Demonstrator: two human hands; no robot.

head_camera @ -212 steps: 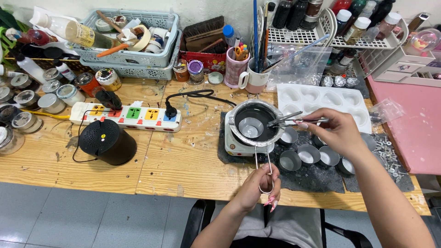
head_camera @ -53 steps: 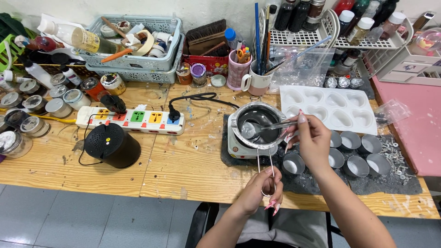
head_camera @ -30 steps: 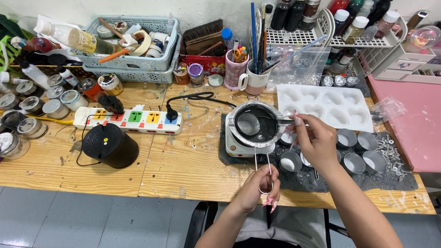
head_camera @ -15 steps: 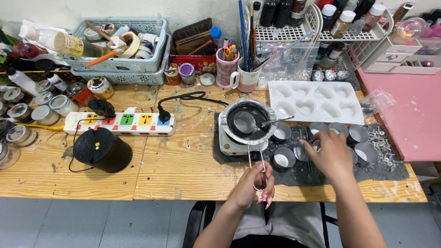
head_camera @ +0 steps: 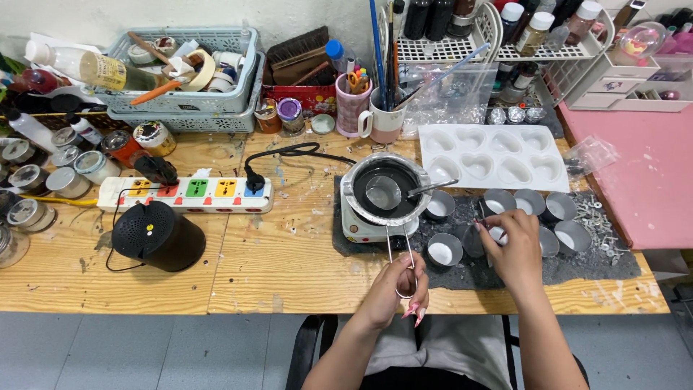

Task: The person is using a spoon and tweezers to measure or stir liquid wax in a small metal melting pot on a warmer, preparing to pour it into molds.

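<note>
Wooden workbench (head_camera: 289,267), cluttered, with a dark mat (head_camera: 548,271) at 3 o'clock. My left hand (head_camera: 395,289) is clenching the wire handle (head_camera: 399,253) of the melting pot (head_camera: 380,189), sitting at 12 o'clock from it. My right hand (head_camera: 511,249) is pinching a small tin cup (head_camera: 476,238) on the mat.

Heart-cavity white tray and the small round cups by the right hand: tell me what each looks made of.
White tray with heart-shaped cavities: probably silicone or soft plastic, matte and seamless. Small round grey cups: seemingly thin metal, with shiny rims that catch the light.
</note>
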